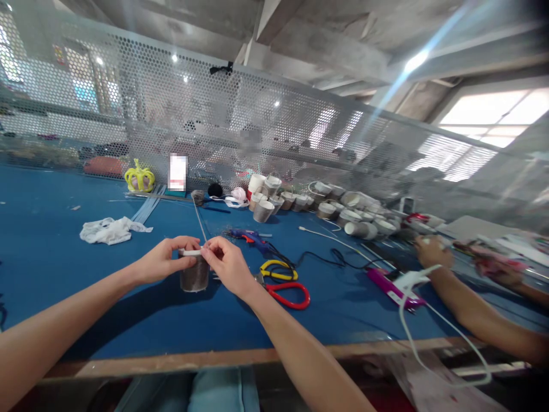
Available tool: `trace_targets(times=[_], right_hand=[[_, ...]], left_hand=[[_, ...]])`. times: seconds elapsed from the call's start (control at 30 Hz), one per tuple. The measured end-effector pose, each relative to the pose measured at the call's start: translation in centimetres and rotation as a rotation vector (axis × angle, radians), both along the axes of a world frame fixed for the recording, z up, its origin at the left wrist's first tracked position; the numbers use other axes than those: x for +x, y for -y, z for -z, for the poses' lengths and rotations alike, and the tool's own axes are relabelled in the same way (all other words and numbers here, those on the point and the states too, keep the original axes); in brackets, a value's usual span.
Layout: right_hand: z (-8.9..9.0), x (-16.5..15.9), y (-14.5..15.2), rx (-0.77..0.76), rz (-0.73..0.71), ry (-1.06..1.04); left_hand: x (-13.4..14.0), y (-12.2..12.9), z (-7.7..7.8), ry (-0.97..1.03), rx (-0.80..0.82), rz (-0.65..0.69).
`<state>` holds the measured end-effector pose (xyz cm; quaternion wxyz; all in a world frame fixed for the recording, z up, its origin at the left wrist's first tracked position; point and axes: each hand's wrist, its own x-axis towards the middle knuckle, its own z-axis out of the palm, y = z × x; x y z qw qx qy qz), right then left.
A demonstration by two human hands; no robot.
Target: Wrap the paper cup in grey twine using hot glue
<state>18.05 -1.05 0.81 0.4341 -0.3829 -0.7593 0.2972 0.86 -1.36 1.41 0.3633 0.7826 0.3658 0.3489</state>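
A small cup with a grey-brown covering and a white rim stands upright near the front of the table. My left hand is closed around its left side and rim. At the right of the rim my right hand pinches a grey strand of yarn against the cup. The strand runs back to a small grey yarn ball. Just right of my right hand lie scissors with red and yellow handles. A blue glue gun rests behind them.
Many similar cups stand or lie along the back. A crumpled white cloth lies left. On the right are a purple power strip, cables and a co-worker's hands. A perforated metal screen borders the blue table.
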Motion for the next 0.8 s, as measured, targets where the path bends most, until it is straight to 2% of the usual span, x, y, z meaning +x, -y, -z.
trace_targets(times=[0.4, 0.7, 0.8], right_hand=[[-0.4, -0.4, 0.5, 0.117, 0.052, 0.050], [0.1, -0.2, -0.1, -0.008, 0.023, 0.020], [-0.4, 0.5, -0.6, 0.004, 0.086, 0.022]], left_hand=[[0.5, 0.3, -0.2, 0.058, -0.026, 0.000], [0.3, 0.2, -0.2, 0.138, -0.139, 0.004], [0.2, 0.1, -0.1, 0.162, -0.143, 0.007]])
